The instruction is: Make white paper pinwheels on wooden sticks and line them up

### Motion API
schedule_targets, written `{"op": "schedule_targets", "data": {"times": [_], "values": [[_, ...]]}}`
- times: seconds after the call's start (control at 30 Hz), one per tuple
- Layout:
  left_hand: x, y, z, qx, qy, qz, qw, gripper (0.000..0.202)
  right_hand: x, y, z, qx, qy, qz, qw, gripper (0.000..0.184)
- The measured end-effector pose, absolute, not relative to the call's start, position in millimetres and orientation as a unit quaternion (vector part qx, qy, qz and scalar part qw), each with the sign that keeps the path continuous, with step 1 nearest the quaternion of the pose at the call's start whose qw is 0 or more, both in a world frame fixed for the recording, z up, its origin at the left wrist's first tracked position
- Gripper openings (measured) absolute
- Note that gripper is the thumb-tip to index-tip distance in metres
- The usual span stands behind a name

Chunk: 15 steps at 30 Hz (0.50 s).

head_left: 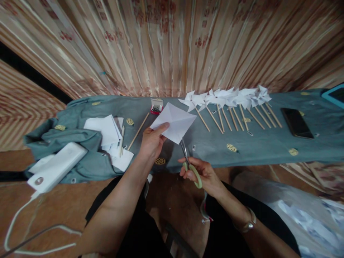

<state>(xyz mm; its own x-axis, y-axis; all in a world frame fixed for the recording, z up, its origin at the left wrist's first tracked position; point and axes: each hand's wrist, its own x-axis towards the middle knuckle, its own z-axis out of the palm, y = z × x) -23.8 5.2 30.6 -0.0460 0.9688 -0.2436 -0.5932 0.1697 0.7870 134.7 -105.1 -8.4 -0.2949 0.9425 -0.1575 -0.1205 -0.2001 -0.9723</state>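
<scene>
My left hand (154,140) grips a square sheet of white paper (176,120) by its left corner, thumb on top. Faint crease lines cross the paper's middle. My right hand (199,172) has its fingers through the handles of a pair of scissors (186,150) with pale green grips. The blades point up at the paper's near corner, and their tips meet its edge. Behind the paper stands a small open red-and-white box (156,106) of tiny dark pins. A wooden stick (138,132) lies left of the sheet.
Several white paper pinwheels (228,96) on sticks lie in a row at the table's back right. A black phone (297,123) is farther right. Stacked paper sheets (103,128) and a white power strip (57,168) with a cord lie left. A curtain (172,46) hangs behind the cloth-covered table (263,150).
</scene>
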Motion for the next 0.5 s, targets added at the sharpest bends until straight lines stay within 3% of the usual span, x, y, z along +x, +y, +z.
{"op": "schedule_targets", "data": {"times": [0.13, 0.5], "values": [[-23.2, 5.7, 27.2, 0.242, 0.390, 0.607, 0.649, 0.036, 131.8, -104.0, -9.8, -0.426, -0.480, 0.652, 0.404, 0.045], [-19.9, 4.5, 23.1, 0.243, 0.379, 0.608, 0.654, 0.026, 127.4, -102.2, -13.5, -0.428, -0.456, 0.663, 0.411, 0.040]]}}
